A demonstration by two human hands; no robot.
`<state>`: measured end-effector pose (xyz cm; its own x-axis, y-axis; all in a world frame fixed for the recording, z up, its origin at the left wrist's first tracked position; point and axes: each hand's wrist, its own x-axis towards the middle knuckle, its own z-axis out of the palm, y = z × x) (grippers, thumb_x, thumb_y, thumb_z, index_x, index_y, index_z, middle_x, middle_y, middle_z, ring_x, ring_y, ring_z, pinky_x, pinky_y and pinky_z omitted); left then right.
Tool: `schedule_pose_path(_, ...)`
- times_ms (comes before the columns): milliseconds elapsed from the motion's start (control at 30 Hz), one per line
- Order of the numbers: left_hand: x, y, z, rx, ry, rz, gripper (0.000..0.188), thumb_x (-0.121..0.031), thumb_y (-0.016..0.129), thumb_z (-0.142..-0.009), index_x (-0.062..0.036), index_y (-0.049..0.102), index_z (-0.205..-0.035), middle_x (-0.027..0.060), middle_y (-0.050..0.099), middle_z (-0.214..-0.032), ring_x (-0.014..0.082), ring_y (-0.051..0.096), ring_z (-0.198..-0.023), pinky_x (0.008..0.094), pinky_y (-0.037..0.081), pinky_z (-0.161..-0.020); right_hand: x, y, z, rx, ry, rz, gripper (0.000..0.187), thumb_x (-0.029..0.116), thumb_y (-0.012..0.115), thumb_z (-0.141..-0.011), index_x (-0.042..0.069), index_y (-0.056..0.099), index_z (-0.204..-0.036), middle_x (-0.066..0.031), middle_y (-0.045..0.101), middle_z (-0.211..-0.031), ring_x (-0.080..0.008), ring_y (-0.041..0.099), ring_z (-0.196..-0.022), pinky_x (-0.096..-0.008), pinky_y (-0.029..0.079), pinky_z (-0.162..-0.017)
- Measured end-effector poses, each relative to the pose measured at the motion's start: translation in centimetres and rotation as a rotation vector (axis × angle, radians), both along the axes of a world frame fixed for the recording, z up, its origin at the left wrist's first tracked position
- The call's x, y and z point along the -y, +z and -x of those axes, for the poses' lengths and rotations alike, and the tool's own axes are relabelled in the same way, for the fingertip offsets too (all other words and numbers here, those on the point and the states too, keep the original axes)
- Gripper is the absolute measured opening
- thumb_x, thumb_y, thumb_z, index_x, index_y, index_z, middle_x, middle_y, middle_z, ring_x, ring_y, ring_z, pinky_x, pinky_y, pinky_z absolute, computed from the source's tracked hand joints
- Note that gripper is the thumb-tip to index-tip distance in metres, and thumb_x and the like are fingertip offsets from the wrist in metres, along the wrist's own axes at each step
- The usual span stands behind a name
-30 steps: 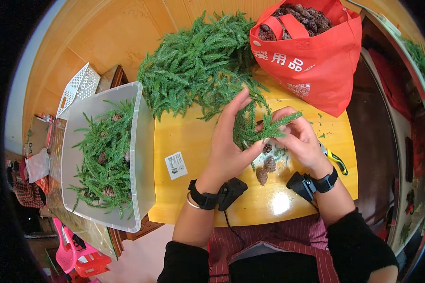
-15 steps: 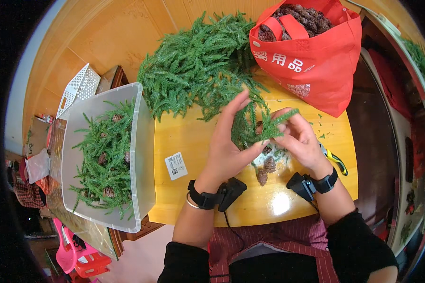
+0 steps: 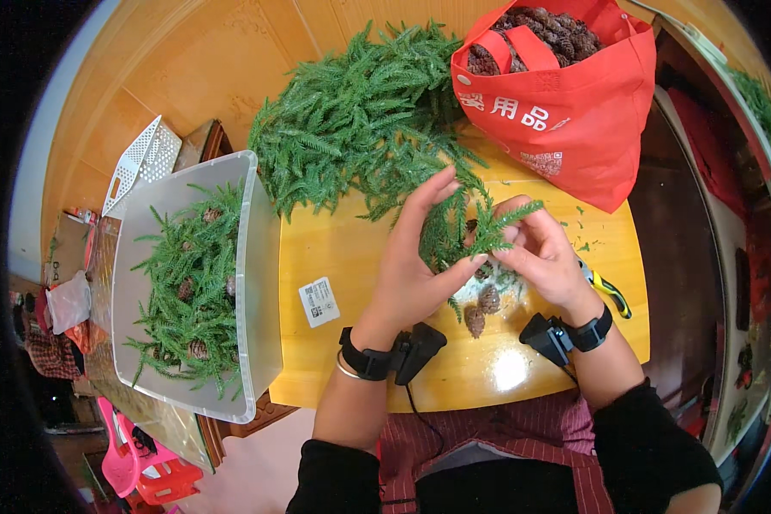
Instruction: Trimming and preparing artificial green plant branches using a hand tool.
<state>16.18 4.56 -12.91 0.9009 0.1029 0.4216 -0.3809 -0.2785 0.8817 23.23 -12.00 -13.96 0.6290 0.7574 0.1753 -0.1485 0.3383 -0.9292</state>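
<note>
Both hands meet around a green artificial pine sprig (image 3: 488, 231) above the middle of the wooden table. My left hand (image 3: 420, 248) cups it, with the thumb tip against its stem and the fingers reaching round its far side. My right hand (image 3: 544, 257) pinches the stem between thumb and curled fingers. A dark pine cone shows partly between the hands, among the needles; whether it is fixed to the sprig I cannot tell. Just below lie loose pine cones (image 3: 475, 321) on the table. Pliers with yellow-black handles (image 3: 610, 295) rest beside my right wrist.
A large heap of green sprigs (image 3: 351, 120) covers the table's back. The red bag (image 3: 574, 128) of pine cones stands back right. At left is a clear plastic bin (image 3: 247, 343) with sprigs and cones. A white label (image 3: 319, 301) lies on the yellow tabletop (image 3: 343, 368).
Almost nothing has moved. My left fingers have bent slightly and shifted a little toward the sprig; the right hand keeps its pinch.
</note>
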Motion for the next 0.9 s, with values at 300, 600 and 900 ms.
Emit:
schedule_pose_path(300,0.2,0.6,0.3,-0.009,-0.062,0.075,0.072,-0.003,0.067,-0.067,-0.0051,0.032,-0.13,0.0093,0.044,-0.124,0.0207,0.041,-0.117,0.0337,0.031,-0.099,0.1,-0.3,0.0,-0.064,0.008,-0.109,0.028,0.001,0.049,-0.086,0.003,0.038,-0.112,-0.0068,0.055,-0.101,-0.0119,0.053,-0.092,-0.0232,0.044,-0.078)
schedule_pose_path(600,-0.9,0.5,1.1,-0.488,-0.362,0.752,0.045,-0.022,0.049,-0.089,-0.0032,0.035,-0.126,0.0105,0.05,-0.118,0.0203,0.05,-0.108,0.0301,0.046,-0.081,-0.3,1.4,0.6,0.117,-0.183,0.176,0.028,0.003,0.048,-0.086,0.002,0.047,-0.114,-0.0022,0.048,-0.086,-0.0065,0.045,-0.07,-0.0206,0.043,-0.068)
schedule_pose_path(900,-1.1,-0.1,0.7,-0.591,-0.464,0.666,0.067,-0.052,0.027,-0.089,0.0052,0.041,-0.122,0.0208,0.051,-0.118,0.0296,0.058,-0.097,0.0273,0.046,-0.055,0.2,1.4,-0.2,0.603,-0.442,0.316,0.022,0.003,0.059,-0.075,0.001,0.058,-0.096,-0.0005,0.049,-0.083,-0.002,0.035,-0.06,-0.016,0.029,-0.051)
